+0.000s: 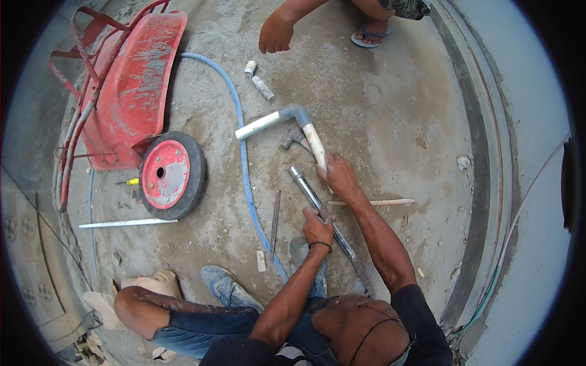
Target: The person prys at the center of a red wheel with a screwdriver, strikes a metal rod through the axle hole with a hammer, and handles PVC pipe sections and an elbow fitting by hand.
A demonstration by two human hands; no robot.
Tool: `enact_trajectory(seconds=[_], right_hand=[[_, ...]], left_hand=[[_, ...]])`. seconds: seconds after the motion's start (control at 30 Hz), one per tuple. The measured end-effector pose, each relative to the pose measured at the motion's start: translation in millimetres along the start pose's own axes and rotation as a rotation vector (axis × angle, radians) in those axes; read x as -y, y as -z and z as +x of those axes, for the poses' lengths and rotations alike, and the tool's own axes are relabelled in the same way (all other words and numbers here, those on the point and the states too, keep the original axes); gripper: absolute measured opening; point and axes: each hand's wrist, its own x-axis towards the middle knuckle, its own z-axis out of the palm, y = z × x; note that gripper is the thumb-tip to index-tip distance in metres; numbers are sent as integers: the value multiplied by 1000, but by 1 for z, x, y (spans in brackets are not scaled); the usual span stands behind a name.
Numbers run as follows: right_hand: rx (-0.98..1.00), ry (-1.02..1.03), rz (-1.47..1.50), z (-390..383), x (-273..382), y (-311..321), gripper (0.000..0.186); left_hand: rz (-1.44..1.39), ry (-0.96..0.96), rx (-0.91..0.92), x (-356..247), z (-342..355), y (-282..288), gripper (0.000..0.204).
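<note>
My right hand (339,175) is closed around the lower end of a white pipe (314,143). A grey elbow fitting (295,113) joins it to a second white pipe length (258,126) pointing left. Beneath this bent assembly lies a hammer (294,138), its handle partly covered by the pipe. My left hand (318,228) is closed on a shiny metal tube (306,189), which slants from upper left to lower right between my forearms. Just beyond my right wrist, a wooden stick (384,202) rests on the ground.
An overturned red wheelbarrow (131,91) with its wheel (172,175) fills the left. A blue hose (241,158) curves past my shoe. Another person's hand (276,35) hangs near short pipe pieces (262,87). A dark metal bar (276,222) lies left of my left hand.
</note>
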Motion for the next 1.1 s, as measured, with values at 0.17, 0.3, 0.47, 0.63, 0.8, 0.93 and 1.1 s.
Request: enact_trajectory(seconds=[0.17,0.3,0.47,0.63,0.8,0.93,1.1], right_hand=[[-60,-56,-88,14,-79,44,38],[35,-194,-342,-9,-101,74,41],[28,159,-56,-20,-29,31,43],[299,12,44,7,-29,12,42],[224,29,199,-44,-16,58,36],[244,72,297,-108,-7,86,31],[434,-103,183,-122,0,70,26]], left_hand=[[0,23,-14,-1,-1,-6,57],[44,8,-60,7,-2,-7,56],[34,14,-54,7,-4,-3,47],[6,22,-32,3,-3,-9,43],[89,52,3,7,2,0,45],[105,63,19,8,2,-1,45],[61,51,16,7,3,-7,44]])
